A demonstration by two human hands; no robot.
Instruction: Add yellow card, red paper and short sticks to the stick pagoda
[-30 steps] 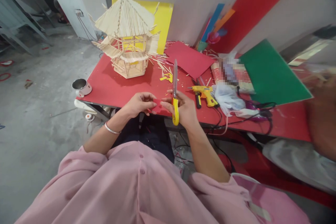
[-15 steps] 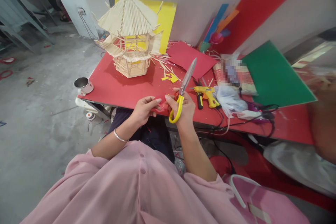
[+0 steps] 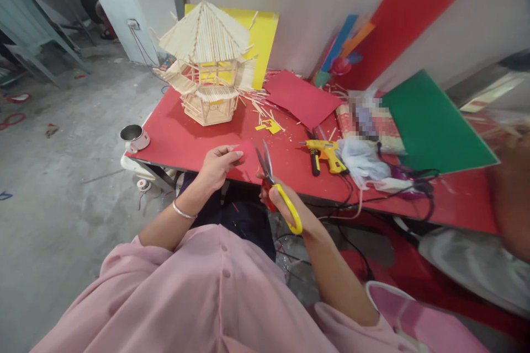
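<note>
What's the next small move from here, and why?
Probably ease the scissors toward the red paper: the left hand pinches the paper, and the right hand holds the scissors with blades parted, close beside it. Whether they already touch is hard to tell.

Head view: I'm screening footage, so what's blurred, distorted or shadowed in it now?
Head view: the right edge looks smeared and stretched; same view, a pixelated patch covers something beside the green board; same view, soft shadow on the table around the stick house, scissors fairly clear.
</note>
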